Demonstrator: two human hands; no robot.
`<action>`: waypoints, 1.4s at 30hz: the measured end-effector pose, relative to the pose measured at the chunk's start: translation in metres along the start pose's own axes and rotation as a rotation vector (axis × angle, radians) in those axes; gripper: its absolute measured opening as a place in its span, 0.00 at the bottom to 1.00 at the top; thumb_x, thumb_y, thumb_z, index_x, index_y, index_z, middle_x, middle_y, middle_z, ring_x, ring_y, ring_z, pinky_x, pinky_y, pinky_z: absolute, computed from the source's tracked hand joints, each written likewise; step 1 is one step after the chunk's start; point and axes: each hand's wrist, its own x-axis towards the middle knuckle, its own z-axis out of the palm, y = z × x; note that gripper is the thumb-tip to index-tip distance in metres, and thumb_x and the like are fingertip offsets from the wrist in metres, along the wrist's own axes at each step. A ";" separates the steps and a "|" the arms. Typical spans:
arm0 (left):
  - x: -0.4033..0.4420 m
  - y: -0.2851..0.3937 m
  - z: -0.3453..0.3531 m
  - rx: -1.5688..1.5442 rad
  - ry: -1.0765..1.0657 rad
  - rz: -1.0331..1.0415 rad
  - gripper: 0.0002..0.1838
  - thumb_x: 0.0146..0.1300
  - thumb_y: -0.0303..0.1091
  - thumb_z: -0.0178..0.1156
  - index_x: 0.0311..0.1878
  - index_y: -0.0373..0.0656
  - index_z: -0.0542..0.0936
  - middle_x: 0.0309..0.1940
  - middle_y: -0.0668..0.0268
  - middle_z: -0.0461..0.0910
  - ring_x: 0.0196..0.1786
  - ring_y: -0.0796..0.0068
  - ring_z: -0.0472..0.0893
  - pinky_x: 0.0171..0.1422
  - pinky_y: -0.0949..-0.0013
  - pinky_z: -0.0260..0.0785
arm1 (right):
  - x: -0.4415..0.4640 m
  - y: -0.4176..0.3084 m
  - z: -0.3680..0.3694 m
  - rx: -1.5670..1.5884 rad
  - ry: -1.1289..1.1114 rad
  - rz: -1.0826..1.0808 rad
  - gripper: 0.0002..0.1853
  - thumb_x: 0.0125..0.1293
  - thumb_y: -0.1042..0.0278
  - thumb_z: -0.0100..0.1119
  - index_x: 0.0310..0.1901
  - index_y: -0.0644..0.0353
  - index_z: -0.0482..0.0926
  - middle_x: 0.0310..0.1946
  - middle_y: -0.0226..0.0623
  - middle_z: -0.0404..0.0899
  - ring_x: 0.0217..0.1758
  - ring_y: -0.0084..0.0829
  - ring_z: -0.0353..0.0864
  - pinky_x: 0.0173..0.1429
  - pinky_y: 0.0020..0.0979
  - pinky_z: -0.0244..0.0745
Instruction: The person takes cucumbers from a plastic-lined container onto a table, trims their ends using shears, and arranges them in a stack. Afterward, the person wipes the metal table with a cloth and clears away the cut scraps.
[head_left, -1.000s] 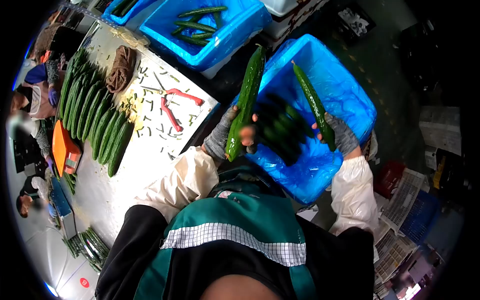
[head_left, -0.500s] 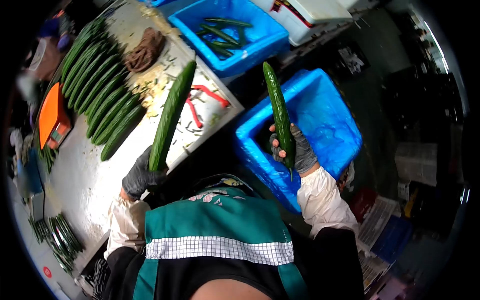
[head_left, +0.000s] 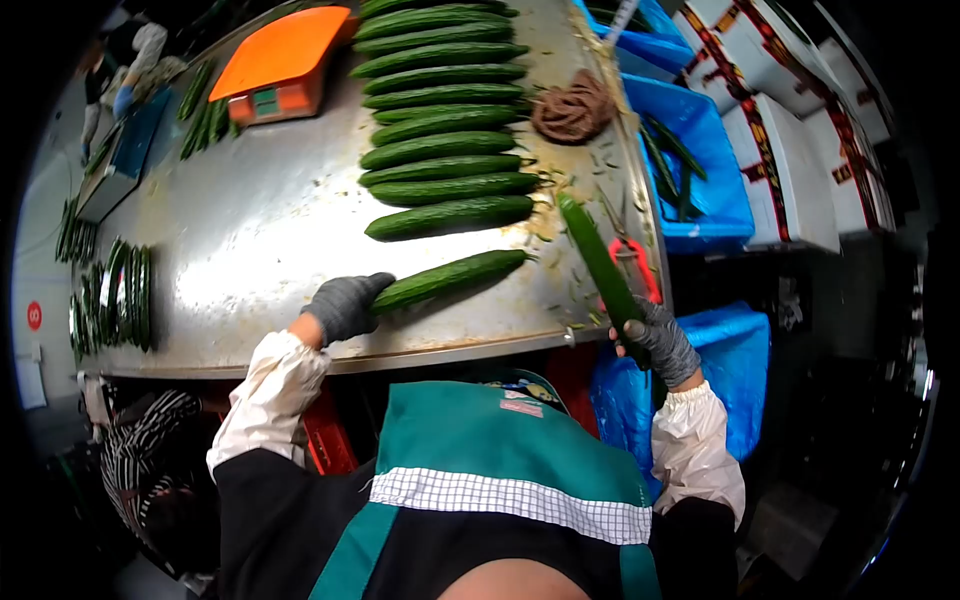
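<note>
While left hand (head_left: pixel 345 308) grips one cucumber (head_left: pixel 455 279) near bare tabletop (head_left: pixel 225 250), right hand (head_left: pixel 660 342) clasps another (head_left: pixel 598 257) across its edge.

Left of the cucumber row (head_left: pixel 450 189), the tabletop (head_left: pixel 270 200) offers open passage until the orange scale (head_left: pixel 285 65) blocks it.

Grn apron (head_left: pixel 500 435), wht slvs (head_left: pixel 268 395), gry gloves (head_left: pixel 345 308)

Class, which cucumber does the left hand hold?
The cucumber just below the long row; neither hand touches the row, and the right hand holds another cucumber.
</note>
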 end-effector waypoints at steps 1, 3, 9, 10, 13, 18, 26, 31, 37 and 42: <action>0.006 -0.007 0.001 0.026 0.022 0.047 0.30 0.43 0.34 0.57 0.55 0.51 0.68 0.35 0.56 0.78 0.36 0.55 0.78 0.41 0.59 0.70 | 0.005 -0.011 0.007 -0.158 0.010 0.005 0.30 0.48 0.53 0.66 0.49 0.63 0.71 0.30 0.35 0.74 0.28 0.25 0.75 0.34 0.25 0.72; 0.022 -0.018 0.010 0.070 0.112 0.107 0.26 0.45 0.33 0.57 0.52 0.48 0.69 0.37 0.57 0.77 0.37 0.55 0.78 0.39 0.58 0.70 | 0.027 -0.005 0.013 -0.721 0.047 -0.387 0.30 0.46 0.54 0.67 0.50 0.62 0.72 0.34 0.41 0.77 0.37 0.35 0.77 0.43 0.33 0.71; 0.046 -0.031 0.027 0.063 0.467 0.162 0.23 0.46 0.41 0.62 0.46 0.45 0.71 0.40 0.56 0.73 0.38 0.56 0.76 0.39 0.59 0.70 | 0.076 -0.055 0.069 -1.295 0.093 -0.518 0.29 0.43 0.55 0.67 0.48 0.57 0.74 0.42 0.49 0.74 0.47 0.46 0.72 0.52 0.39 0.67; 0.045 -0.029 0.026 0.046 0.538 0.106 0.25 0.44 0.44 0.63 0.45 0.44 0.71 0.39 0.56 0.73 0.38 0.56 0.76 0.40 0.58 0.70 | 0.087 -0.052 0.068 -1.298 0.109 -0.522 0.28 0.44 0.56 0.66 0.48 0.57 0.75 0.43 0.47 0.72 0.49 0.45 0.71 0.53 0.38 0.66; 0.041 -0.032 0.027 0.007 0.666 -0.042 0.31 0.40 0.52 0.65 0.44 0.42 0.72 0.37 0.55 0.74 0.40 0.56 0.75 0.42 0.57 0.69 | 0.108 -0.069 0.076 -1.296 0.056 -0.488 0.28 0.43 0.58 0.67 0.48 0.56 0.75 0.43 0.45 0.72 0.48 0.45 0.70 0.53 0.37 0.66; 0.030 -0.066 0.037 -0.256 0.529 -0.107 0.24 0.46 0.43 0.64 0.47 0.44 0.74 0.38 0.53 0.74 0.41 0.56 0.75 0.45 0.60 0.69 | 0.138 -0.077 0.083 -1.342 -0.021 -0.514 0.28 0.40 0.60 0.69 0.47 0.56 0.75 0.41 0.44 0.71 0.46 0.46 0.69 0.52 0.38 0.66; 0.026 -0.093 0.032 -1.497 0.253 -0.235 0.08 0.59 0.28 0.55 0.41 0.38 0.78 0.20 0.68 0.75 0.17 0.84 0.71 0.20 0.79 0.66 | 0.167 -0.070 0.092 -1.321 -0.129 -0.482 0.29 0.43 0.58 0.68 0.50 0.51 0.74 0.47 0.44 0.70 0.52 0.46 0.68 0.57 0.39 0.63; 0.029 -0.095 0.027 -1.627 0.410 -0.377 0.08 0.60 0.27 0.52 0.40 0.36 0.77 0.21 0.66 0.76 0.16 0.83 0.71 0.17 0.78 0.64 | 0.164 -0.075 0.108 -1.337 -0.138 -0.508 0.29 0.43 0.59 0.69 0.50 0.52 0.73 0.44 0.44 0.70 0.49 0.45 0.69 0.54 0.38 0.65; 0.010 -0.086 0.003 -1.617 0.331 -0.188 0.09 0.61 0.30 0.52 0.39 0.36 0.76 0.20 0.66 0.75 0.15 0.83 0.71 0.19 0.80 0.63 | 0.164 -0.078 0.118 -1.244 -0.219 -0.585 0.27 0.42 0.61 0.68 0.48 0.54 0.75 0.38 0.43 0.71 0.43 0.44 0.70 0.50 0.38 0.66; 0.012 -0.064 -0.006 -1.673 0.186 -0.148 0.10 0.60 0.33 0.55 0.39 0.35 0.76 0.21 0.65 0.76 0.17 0.82 0.72 0.20 0.80 0.65 | 0.161 -0.085 0.128 -1.225 -0.222 -0.596 0.27 0.42 0.62 0.68 0.48 0.54 0.75 0.38 0.42 0.71 0.43 0.43 0.70 0.49 0.38 0.67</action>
